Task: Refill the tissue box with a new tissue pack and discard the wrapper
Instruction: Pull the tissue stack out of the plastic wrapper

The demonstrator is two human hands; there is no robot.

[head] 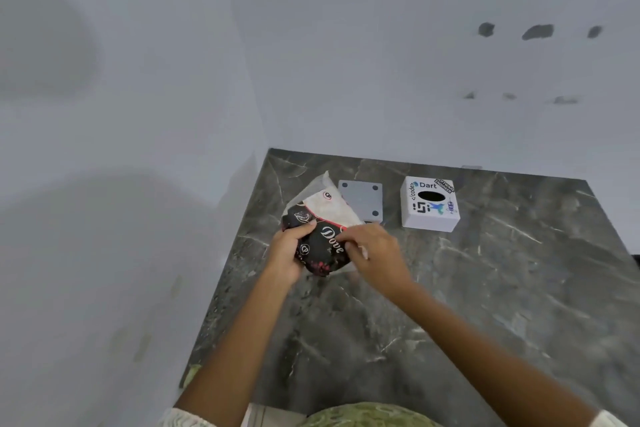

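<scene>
Head view: a person's two bare arms reach forward over a dark marbled tabletop (485, 288) set into a corner of pale walls.
Tissue pack: a soft pack (320, 236) with a black, red and white wrapper reading "Dove", held between both hands at the left-middle of the tabletop; whether its underside touches the surface cannot be told.
Pack opening: the far end of the wrapper stands open, a pale flap sticking up and white tissue showing inside.
Left hand: the left hand (285, 253) has its grip clamped on the pack's left side, thumb across the printed face, fingers wrapped behind.
Right hand: the right hand (375, 253) has its grip closed on the pack's right edge, fingertips pinching the wrapper near the printed name.
Tissue box: a white cube-shaped box (429, 206) with a dark oval slot on top and stickers, one reading "Dart", stands on the tabletop to the right of the pack, apart from both hands.
Grey plate: a flat grey square panel (362, 199) with dark dots at its corners lies between the pack and the tissue box, just behind the right hand.
</scene>
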